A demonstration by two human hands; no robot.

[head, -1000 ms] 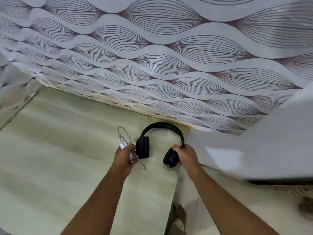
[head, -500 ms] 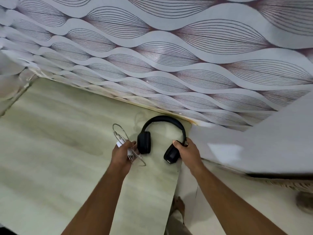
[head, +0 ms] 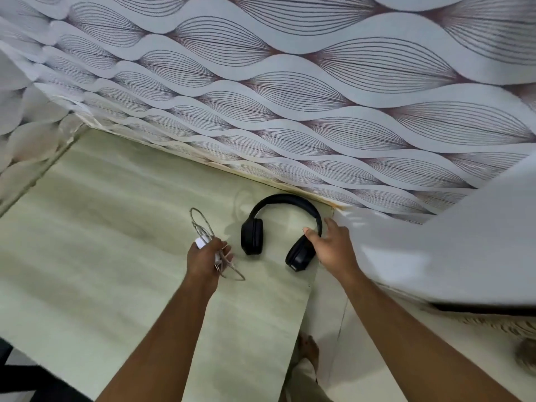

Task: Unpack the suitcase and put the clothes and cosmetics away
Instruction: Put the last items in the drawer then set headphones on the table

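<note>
Table edge: the pale green table (head: 101,227) ends at a straight right edge that runs from the wall corner at 12 o'clock of the right hand down toward 6 o'clock; the right earcup of the headphones (head: 285,227) lies almost on that edge.
Back limit: the wall with wave-pattern wallpaper (head: 290,97) meets the table just beyond the headband, at 12 o'clock of the headphones.
Open room: bare table surface stretches wide toward 9 o'clock and toward 7 o'clock of the left hand.
Right side: a white sloping panel (head: 435,256) stands close at 3 o'clock of the right hand, leaving little space there.
Below: a bare foot (head: 309,348) on the floor shows past the table edge at 6 o'clock.
Headphones: black, lying flat on the table, earcups toward the person, band toward the wall.
Cable: a white charger with looped cable (head: 206,242) sits at 9 o'clock of the headphones, near but apart from the left earcup.
Left hand (head: 203,261): fingers curled, grasping the charger and cable bundle; loops stick out above and below the fist.
Right hand (head: 333,248): fingers released and spread, thumb touching the band by the right earcup, not closed round it.
</note>
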